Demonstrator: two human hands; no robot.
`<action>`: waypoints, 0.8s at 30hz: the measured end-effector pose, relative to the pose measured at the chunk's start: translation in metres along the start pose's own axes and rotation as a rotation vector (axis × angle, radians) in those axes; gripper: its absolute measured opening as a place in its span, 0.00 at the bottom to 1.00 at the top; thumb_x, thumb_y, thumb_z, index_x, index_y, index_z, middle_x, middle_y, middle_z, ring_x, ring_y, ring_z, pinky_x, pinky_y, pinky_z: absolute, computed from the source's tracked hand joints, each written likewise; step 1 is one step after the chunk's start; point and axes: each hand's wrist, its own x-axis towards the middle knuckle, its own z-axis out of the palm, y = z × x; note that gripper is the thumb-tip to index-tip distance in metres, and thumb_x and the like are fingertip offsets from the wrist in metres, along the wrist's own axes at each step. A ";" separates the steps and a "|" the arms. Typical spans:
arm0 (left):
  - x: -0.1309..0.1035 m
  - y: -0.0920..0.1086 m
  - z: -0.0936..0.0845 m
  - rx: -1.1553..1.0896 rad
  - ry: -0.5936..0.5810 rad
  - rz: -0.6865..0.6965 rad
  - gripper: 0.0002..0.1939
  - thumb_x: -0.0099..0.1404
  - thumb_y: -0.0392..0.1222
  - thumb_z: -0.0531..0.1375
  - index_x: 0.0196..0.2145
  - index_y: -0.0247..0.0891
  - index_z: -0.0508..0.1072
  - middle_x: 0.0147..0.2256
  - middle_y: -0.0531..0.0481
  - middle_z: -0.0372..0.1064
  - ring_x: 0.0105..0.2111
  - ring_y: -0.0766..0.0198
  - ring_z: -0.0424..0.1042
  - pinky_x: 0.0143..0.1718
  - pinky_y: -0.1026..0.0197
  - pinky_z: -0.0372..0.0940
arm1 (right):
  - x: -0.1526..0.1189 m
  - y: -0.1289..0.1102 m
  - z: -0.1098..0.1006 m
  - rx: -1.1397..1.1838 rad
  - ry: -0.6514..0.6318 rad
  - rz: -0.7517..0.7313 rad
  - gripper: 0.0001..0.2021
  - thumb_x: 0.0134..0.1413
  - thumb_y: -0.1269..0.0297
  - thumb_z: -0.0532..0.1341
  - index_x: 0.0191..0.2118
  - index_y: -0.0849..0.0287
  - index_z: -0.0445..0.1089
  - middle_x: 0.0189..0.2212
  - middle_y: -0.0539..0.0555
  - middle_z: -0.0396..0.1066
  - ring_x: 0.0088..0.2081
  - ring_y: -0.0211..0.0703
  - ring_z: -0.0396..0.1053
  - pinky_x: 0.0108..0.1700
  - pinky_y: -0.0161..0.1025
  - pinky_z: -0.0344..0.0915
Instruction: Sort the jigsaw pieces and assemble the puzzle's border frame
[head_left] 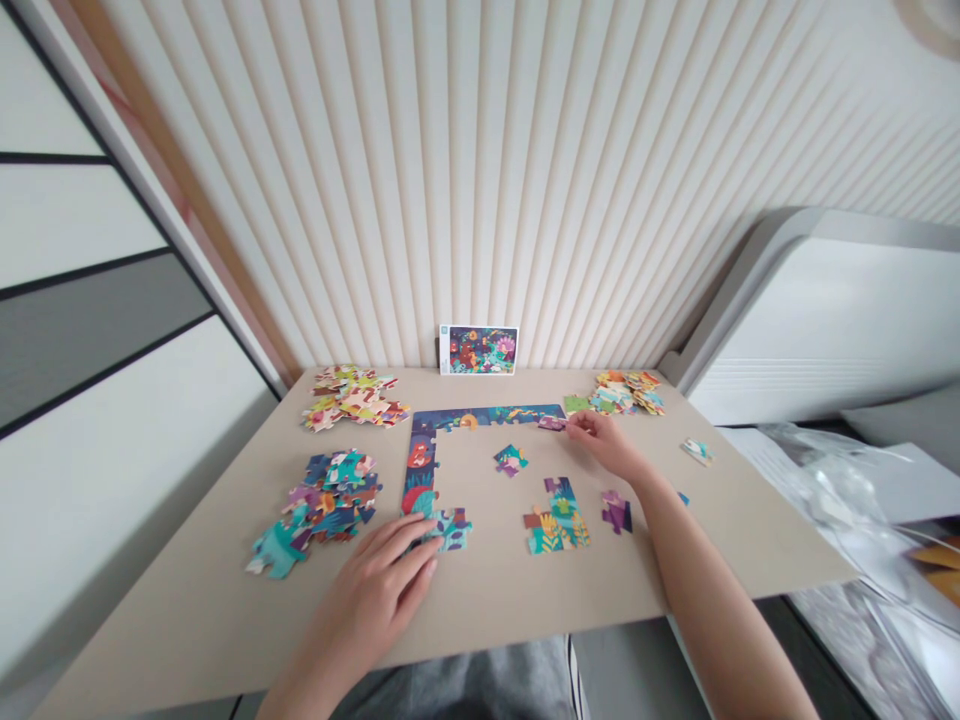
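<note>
My right hand (604,445) pinches a purple puzzle piece (553,423) just below the right end of the assembled puzzle border (487,414). That border runs along the top and down the left side. My left hand (394,570) lies with its fingers stretched out over the border's lower left corner, hiding part of it; joined teal pieces (454,530) show to the right of the fingertips. Inside the frame lies a loose teal and purple piece (511,460). Lower right of it is a joined block with yellow plants (556,520), with a purple piece (616,511) beside it.
Puzzle piles lie at the back left (352,398), left (322,505) and back right (619,392). A picture card (480,350) stands against the ribbed wall. One piece (697,451) lies near the right edge of the table (780,555); another blue piece (683,497) is by my right forearm.
</note>
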 end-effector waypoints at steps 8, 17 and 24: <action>0.000 0.001 -0.001 -0.001 0.011 -0.005 0.14 0.73 0.39 0.58 0.54 0.47 0.76 0.56 0.48 0.73 0.59 0.53 0.70 0.59 0.48 0.69 | 0.003 0.002 -0.004 -0.009 0.000 0.002 0.16 0.66 0.49 0.59 0.41 0.57 0.74 0.29 0.52 0.74 0.32 0.44 0.70 0.36 0.40 0.65; 0.002 0.001 -0.002 -0.007 0.016 -0.002 0.13 0.73 0.39 0.58 0.53 0.46 0.77 0.56 0.48 0.73 0.59 0.53 0.70 0.59 0.48 0.69 | 0.000 -0.007 -0.001 -0.053 -0.076 -0.027 0.14 0.65 0.52 0.59 0.40 0.57 0.77 0.33 0.52 0.76 0.34 0.44 0.69 0.39 0.40 0.64; 0.002 0.003 -0.004 0.007 0.018 -0.009 0.14 0.73 0.39 0.58 0.53 0.46 0.77 0.56 0.47 0.74 0.58 0.53 0.71 0.59 0.48 0.69 | -0.005 -0.025 0.010 0.012 -0.191 -0.069 0.17 0.67 0.50 0.59 0.40 0.58 0.76 0.32 0.52 0.74 0.33 0.43 0.67 0.37 0.38 0.64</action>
